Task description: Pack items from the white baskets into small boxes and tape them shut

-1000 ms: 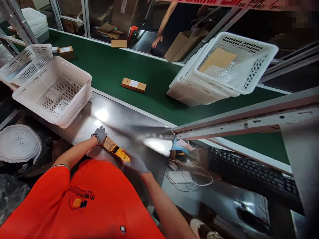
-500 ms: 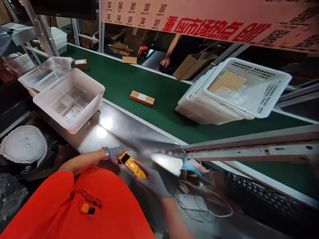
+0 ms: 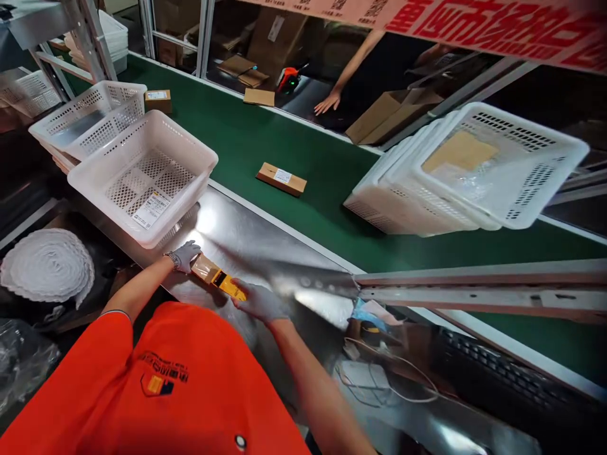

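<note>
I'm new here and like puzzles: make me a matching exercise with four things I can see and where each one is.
Things:
1. yellow tool
2. keyboard
3. white roll
4. long carton

Places:
A. near the picture's left edge
B. on the green belt
C. toward the picture's lower right corner
D. in the right hand

Right pairs: 1-D, 2-C, 3-A, 4-B

The yellow tool (image 3: 231,287) looks glossy plastic, the worktop (image 3: 258,249) shiny metal, the gloves (image 3: 262,303) matt cloth.
</note>
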`<action>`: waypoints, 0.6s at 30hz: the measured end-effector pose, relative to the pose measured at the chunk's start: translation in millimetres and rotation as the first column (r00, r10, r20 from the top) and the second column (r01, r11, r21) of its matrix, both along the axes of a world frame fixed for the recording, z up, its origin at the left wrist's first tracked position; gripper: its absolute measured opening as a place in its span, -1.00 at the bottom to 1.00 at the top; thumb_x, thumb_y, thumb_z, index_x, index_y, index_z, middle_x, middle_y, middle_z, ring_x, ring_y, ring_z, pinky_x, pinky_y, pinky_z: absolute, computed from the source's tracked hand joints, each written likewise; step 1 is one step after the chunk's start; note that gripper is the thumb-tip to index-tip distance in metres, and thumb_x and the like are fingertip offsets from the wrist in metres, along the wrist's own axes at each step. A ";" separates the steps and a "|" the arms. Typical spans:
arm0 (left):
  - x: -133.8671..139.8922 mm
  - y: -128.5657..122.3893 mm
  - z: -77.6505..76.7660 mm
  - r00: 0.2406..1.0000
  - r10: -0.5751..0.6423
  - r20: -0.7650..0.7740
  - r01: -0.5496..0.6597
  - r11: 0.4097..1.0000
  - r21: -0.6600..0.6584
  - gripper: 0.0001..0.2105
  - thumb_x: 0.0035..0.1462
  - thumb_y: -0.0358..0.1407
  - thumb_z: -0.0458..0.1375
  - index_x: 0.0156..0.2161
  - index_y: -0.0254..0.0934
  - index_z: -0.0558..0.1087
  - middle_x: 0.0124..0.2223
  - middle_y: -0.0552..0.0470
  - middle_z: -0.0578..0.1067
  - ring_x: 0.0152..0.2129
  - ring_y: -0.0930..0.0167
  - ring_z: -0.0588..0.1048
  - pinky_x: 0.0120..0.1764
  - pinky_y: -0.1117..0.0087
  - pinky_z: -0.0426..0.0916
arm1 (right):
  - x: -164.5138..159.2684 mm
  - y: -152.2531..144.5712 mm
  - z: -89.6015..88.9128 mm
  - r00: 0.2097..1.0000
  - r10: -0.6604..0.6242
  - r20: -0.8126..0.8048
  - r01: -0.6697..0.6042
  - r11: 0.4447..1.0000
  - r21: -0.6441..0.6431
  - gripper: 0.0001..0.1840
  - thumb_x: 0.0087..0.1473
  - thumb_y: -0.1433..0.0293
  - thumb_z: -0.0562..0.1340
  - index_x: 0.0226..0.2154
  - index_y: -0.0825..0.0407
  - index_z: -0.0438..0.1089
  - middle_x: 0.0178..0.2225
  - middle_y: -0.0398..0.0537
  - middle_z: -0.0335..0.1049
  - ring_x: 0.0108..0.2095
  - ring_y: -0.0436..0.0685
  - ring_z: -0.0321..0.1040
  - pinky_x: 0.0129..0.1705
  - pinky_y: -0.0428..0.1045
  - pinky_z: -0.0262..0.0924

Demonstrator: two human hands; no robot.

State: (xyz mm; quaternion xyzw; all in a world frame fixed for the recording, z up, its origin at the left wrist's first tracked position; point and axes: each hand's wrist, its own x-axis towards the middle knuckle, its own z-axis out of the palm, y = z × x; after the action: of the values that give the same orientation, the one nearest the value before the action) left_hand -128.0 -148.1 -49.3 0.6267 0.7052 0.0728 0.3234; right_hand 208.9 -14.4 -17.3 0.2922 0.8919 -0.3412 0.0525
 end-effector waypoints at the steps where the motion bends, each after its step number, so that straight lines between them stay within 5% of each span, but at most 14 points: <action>1: 3.5 -1.3 -5.8 0.999 -0.004 -0.048 0.003 1.000 -0.020 -0.03 -0.16 -0.40 0.49 0.46 -0.30 0.45 0.50 -0.39 0.43 0.49 -0.17 0.32 0.52 -0.12 0.20 | -9.1 -2.3 -6.2 1.000 0.001 0.030 -0.001 1.000 0.009 -0.26 0.03 0.17 0.48 0.28 -0.10 0.71 -0.10 0.05 0.84 -0.11 0.42 0.78 -0.12 0.07 0.52; 6: 49.6 -3.5 -39.8 0.956 -0.199 -0.217 0.201 0.980 -0.014 0.17 -0.01 -0.16 0.54 0.63 -0.53 0.20 0.69 -0.63 0.00 0.65 -0.33 -0.05 0.59 -0.35 -0.16 | -21.2 -5.6 -16.2 0.999 0.002 0.055 -0.002 1.000 -0.005 -0.27 0.08 0.16 0.48 0.31 -0.09 0.68 -0.07 0.07 0.84 -0.10 0.41 0.78 -0.11 0.05 0.50; 10: 73.0 -1.9 -58.6 0.962 -0.195 -0.193 0.205 0.978 0.035 -0.06 0.21 -0.09 0.45 0.59 -0.45 0.31 0.68 -0.50 0.13 0.62 -0.25 0.10 0.61 -0.30 -0.16 | -9.3 -5.1 -0.9 0.985 0.033 0.172 -0.039 0.999 0.031 -0.23 0.12 0.18 0.46 0.38 -0.11 0.62 -0.02 0.06 0.83 -0.07 0.39 0.77 -0.06 0.05 0.49; 14: 73.7 5.6 -60.4 0.968 -0.177 -0.177 0.192 0.979 0.072 -0.17 0.19 -0.22 0.46 0.52 -0.41 0.43 0.66 -0.43 0.23 0.61 -0.20 0.14 0.62 -0.28 -0.16 | -0.3 -5.1 21.9 0.914 0.061 0.400 -0.088 0.995 0.050 -0.19 0.22 0.16 0.41 0.48 -0.07 0.52 0.00 0.14 0.81 0.01 0.43 0.75 -0.06 0.06 0.44; 18: 73.7 13.0 -52.5 0.979 -0.145 -0.143 0.158 0.983 0.089 -0.20 0.14 -0.27 0.45 0.49 -0.33 0.48 0.68 -0.38 0.19 0.63 -0.14 0.10 0.62 -0.30 -0.18 | -21.4 -4.4 32.4 0.884 0.040 0.466 -0.058 0.998 0.024 -0.20 0.20 0.16 0.43 0.46 -0.15 0.53 0.03 0.08 0.81 0.04 0.40 0.73 -0.08 0.02 0.40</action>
State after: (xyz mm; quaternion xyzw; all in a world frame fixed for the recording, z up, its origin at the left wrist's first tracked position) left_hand -54.3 -135.1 -101.7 0.6975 0.6713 0.0402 0.2474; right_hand 187.6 -18.8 15.1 0.3438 0.8667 -0.2430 0.2677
